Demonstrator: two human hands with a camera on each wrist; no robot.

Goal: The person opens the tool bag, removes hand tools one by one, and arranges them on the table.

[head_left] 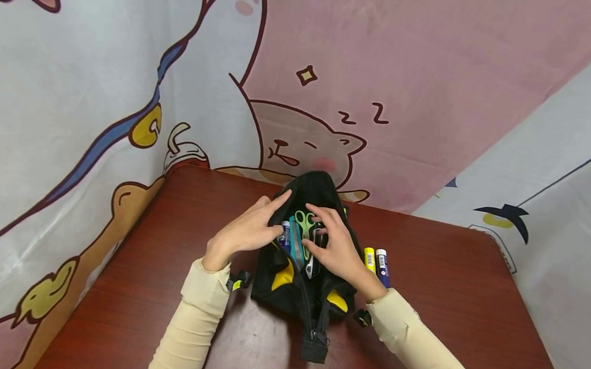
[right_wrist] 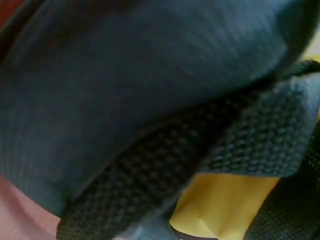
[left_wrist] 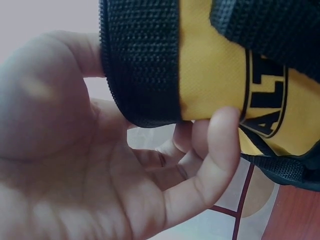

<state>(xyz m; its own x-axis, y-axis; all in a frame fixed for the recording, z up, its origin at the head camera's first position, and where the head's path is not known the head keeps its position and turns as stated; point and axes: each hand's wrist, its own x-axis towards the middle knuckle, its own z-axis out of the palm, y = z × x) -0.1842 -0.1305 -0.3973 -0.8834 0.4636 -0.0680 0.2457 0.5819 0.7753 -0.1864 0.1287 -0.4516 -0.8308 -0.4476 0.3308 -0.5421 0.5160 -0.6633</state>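
Note:
A black and yellow zip bag [head_left: 320,192] stands unzipped on the table, its mouth facing up. My left hand [head_left: 246,229] holds its left rim. In the left wrist view, the thumb passes behind the zip edge and the fingers [left_wrist: 223,137] curl against the yellow outside. Over the mouth is my right hand [head_left: 339,250], fingers loosely bent around empty space. Below it lie green-handled scissors [head_left: 301,219], a long teal item [head_left: 295,245], a blue glue stick [head_left: 285,234] and a dark item partly hidden by the hand. Only bag fabric [right_wrist: 125,95] fills the right wrist view.
Right of the bag, a yellow glue stick [head_left: 369,259] and a blue one with a white cap [head_left: 381,265] are on the brown table [head_left: 450,279]. Buckled straps [head_left: 239,281] stick out at the bag's sides. A cartoon-printed cloth [head_left: 405,57] hangs behind the table.

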